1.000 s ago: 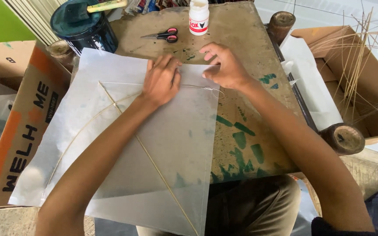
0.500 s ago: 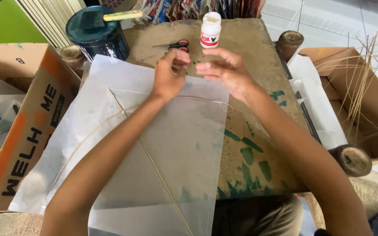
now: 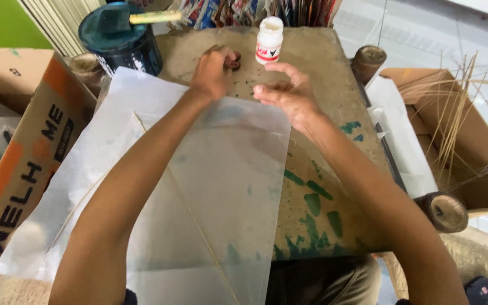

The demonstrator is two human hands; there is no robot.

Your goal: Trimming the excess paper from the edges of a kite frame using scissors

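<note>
Reached with left hand point(image 3: 214, 70) closed over the scissors point(image 3: 234, 61) past the kite paper point(image 3: 210, 186), right hand point(image 3: 286, 93) open, empty beside the glue bottle point(image 3: 269, 39); lifting probably due.

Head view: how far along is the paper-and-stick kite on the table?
Done: thin translucent white paper sheet lies flat with slim bamboo sticks laid across it. In hand: left hand rests on the red-handled scissors, mostly hidden beneath it; right hand hovers open, empty, above the sheet's top edge. Left: small white glue bottle stands capped; whether the sticks are fixed I cannot tell.
</note>
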